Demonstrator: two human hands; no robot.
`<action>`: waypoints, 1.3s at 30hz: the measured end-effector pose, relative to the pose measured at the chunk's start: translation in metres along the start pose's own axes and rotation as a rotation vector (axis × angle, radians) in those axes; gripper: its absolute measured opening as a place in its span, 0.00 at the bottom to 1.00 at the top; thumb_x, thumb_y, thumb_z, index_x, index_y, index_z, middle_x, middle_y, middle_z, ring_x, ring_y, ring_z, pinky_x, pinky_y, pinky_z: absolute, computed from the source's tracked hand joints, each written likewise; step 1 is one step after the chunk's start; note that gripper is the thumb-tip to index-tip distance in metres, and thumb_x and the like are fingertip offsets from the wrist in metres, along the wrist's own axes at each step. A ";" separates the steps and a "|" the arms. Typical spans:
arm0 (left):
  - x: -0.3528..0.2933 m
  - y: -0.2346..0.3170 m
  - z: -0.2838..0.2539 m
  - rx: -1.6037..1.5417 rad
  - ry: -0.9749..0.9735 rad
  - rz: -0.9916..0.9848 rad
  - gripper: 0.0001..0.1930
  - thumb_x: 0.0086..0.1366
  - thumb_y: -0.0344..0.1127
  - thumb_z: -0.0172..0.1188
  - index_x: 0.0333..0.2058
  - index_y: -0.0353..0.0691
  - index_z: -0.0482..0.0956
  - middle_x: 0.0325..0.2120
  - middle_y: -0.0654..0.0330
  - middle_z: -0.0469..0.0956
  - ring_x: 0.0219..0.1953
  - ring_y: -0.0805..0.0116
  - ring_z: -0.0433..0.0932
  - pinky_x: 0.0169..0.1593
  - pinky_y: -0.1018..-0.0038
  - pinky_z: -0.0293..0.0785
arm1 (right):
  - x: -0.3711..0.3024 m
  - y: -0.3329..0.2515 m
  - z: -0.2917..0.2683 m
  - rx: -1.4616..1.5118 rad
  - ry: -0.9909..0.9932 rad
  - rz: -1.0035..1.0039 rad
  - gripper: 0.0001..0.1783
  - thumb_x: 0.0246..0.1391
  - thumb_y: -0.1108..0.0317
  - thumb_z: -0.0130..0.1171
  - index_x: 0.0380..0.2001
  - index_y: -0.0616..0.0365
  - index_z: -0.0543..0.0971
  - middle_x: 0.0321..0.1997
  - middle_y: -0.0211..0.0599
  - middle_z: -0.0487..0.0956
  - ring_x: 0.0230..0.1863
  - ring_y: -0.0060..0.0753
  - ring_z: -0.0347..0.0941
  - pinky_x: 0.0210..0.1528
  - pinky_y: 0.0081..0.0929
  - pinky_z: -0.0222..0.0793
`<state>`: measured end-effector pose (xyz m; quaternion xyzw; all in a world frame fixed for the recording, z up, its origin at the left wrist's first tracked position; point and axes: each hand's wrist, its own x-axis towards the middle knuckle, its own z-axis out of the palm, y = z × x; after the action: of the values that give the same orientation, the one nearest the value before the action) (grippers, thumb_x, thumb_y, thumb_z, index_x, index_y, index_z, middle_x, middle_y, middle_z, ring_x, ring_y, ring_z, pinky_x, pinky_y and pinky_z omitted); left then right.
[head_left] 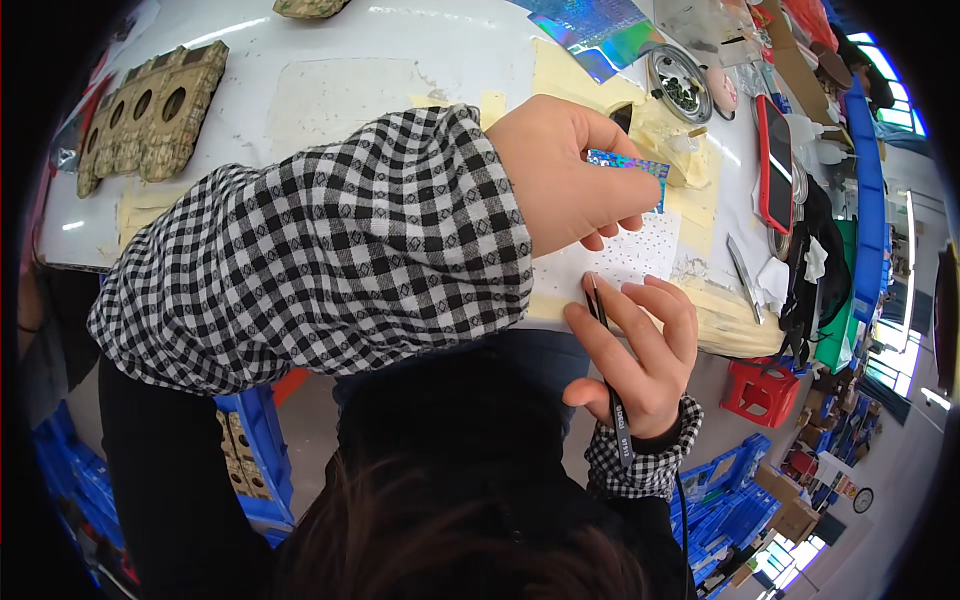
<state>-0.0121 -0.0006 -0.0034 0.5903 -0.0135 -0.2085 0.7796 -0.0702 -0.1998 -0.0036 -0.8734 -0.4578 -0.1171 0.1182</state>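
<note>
Between its thumb and fingers, my left hand (565, 175) pinches a small shiny blue holographic piece (630, 162). Below it lies a white sheet (650, 250) scattered with tiny dark specks. My right hand (650, 345) is closed on slim black tweezers (612, 400), their tips by the index finger at the sheet's near edge. Whether the tips grip anything is too small to tell. The left forearm, in a black-and-white checked sleeve (350, 245), crosses over the table.
Camouflage-patterned moulded parts (155, 115) lie at the left. A round dish (680, 85) of dark bits, a holographic pouch (590, 30) and a red-cased phone (775, 165) sit at the far right. A pointed metal tool (745, 280) lies nearby; a red stool (760, 390) stands below.
</note>
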 end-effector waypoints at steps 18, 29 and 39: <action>0.000 0.000 -0.001 0.029 0.013 0.008 0.14 0.59 0.39 0.61 0.35 0.31 0.78 0.24 0.59 0.78 0.25 0.78 0.73 0.28 0.82 0.72 | 0.001 0.002 -0.011 0.049 -0.033 -0.040 0.40 0.48 0.28 0.38 0.28 0.57 0.80 0.40 0.40 0.80 0.37 0.39 0.73 0.50 0.41 0.67; 0.001 0.000 -0.001 0.044 -0.046 -0.008 0.13 0.59 0.37 0.62 0.35 0.31 0.79 0.24 0.59 0.78 0.25 0.78 0.74 0.28 0.83 0.72 | 0.001 0.010 -0.014 0.281 0.406 0.212 0.43 0.53 0.30 0.36 0.31 0.65 0.80 0.32 0.46 0.81 0.31 0.43 0.76 0.39 0.35 0.72; 0.002 0.003 -0.001 0.010 -0.051 -0.069 0.11 0.60 0.34 0.61 0.35 0.30 0.79 0.25 0.60 0.79 0.24 0.79 0.74 0.28 0.83 0.71 | 0.022 0.033 -0.011 0.392 0.421 0.218 0.18 0.35 0.68 0.73 0.32 0.61 0.79 0.34 0.44 0.80 0.36 0.40 0.79 0.39 0.31 0.75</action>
<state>-0.0090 0.0006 -0.0014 0.5890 -0.0143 -0.2501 0.7683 -0.0318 -0.2046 0.0099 -0.8344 -0.3409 -0.1914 0.3886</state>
